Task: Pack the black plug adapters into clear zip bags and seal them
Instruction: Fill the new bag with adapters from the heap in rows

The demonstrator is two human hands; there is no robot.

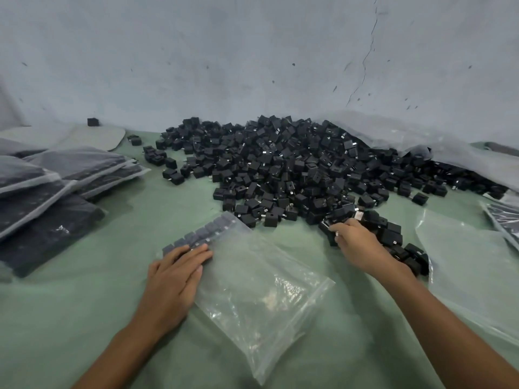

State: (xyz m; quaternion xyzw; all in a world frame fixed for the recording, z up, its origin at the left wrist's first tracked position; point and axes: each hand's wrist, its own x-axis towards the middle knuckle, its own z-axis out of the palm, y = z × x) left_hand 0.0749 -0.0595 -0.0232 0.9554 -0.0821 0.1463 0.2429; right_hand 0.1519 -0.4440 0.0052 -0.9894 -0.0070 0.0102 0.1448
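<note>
A big heap of black plug adapters (280,167) covers the middle and right of the green table. A clear zip bag (252,282) lies flat in front of me, with a row of adapters (202,234) inside along its far left edge. My left hand (174,279) rests flat on the bag's left side, fingers straight, pressing on that row. My right hand (356,242) reaches into the near edge of the heap, its fingers curled round several adapters (331,223). A line of adapters (398,245) lies along my right wrist.
Filled, sealed bags (50,192) are stacked at the left. An empty clear bag (466,259) lies at the right, and a large plastic sheet (421,138) drapes over the heap's far right. A grey wall stands behind. Bare green table (70,318) lies near me.
</note>
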